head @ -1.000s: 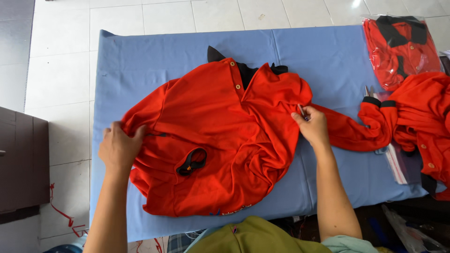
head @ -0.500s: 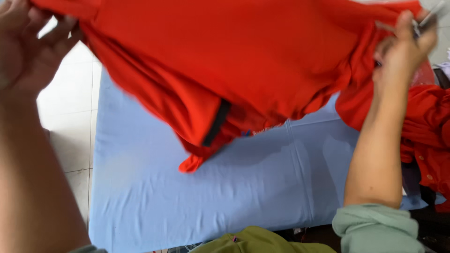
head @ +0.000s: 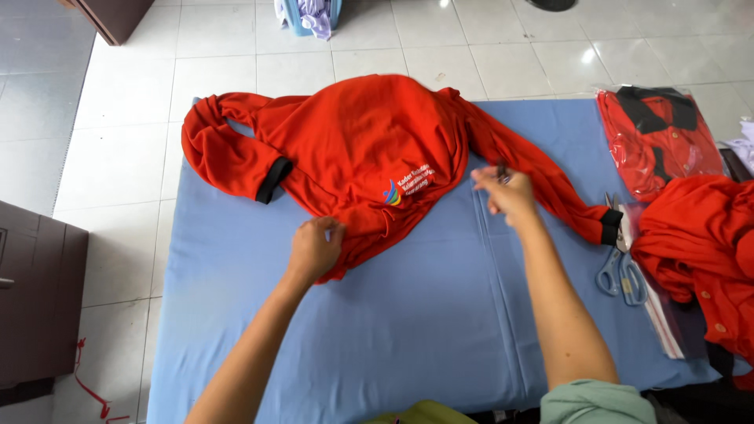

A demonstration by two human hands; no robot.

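On a table covered with a blue cloth (head: 377, 330), an orange shirt (head: 361, 149) lies spread, back up, its upper part hanging over the far edge. The left hand (head: 314, 250) is clenched on the shirt's near hem; the right hand (head: 509, 196) hovers just above one sleeve, fingers pinched around a small dark tool. Scissors (head: 620, 271) lie at the right, beside a heap of orange clothes (head: 699, 251) and a bagged shirt (head: 656, 137). White floor tiles (head: 118, 102) surround the table, a dark cabinet (head: 35, 306) standing at the left
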